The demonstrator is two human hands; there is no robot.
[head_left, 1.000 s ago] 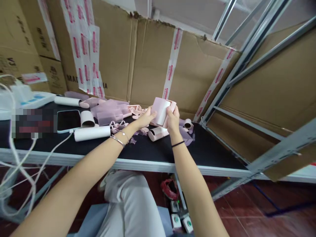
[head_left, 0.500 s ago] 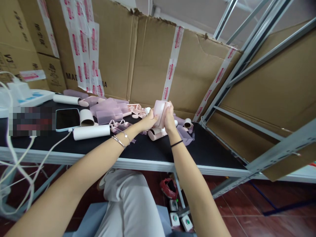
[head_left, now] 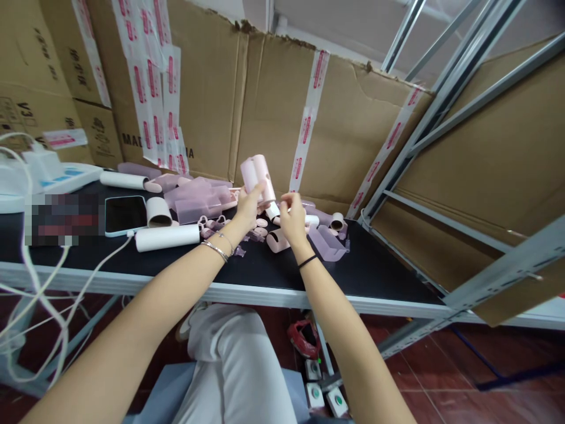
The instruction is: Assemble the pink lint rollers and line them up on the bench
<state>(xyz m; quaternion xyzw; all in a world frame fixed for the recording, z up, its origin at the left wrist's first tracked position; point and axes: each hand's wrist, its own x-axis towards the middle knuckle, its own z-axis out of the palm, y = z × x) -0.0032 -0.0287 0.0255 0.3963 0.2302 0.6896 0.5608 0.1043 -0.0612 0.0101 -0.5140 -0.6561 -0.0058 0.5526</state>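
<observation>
Above the black tabletop, in the head view, the left hand grips a pale pink casing near its lower end, with the rest standing clear of the fingers. The casing's long axis is tilted, running from upper left down to lower right, so its lower end is the part nearer the right hand. That hand is just beside the casing, to its lower right and apart from it, its fingers drawn together in a loose curl; whether they pinch something small, I cannot tell. Below the gap between the hands lies a white piece, partly covered. Just beside the right hand rests a pink tube with a dark opening, and a lavender tray sits near the right wrist.
</observation>
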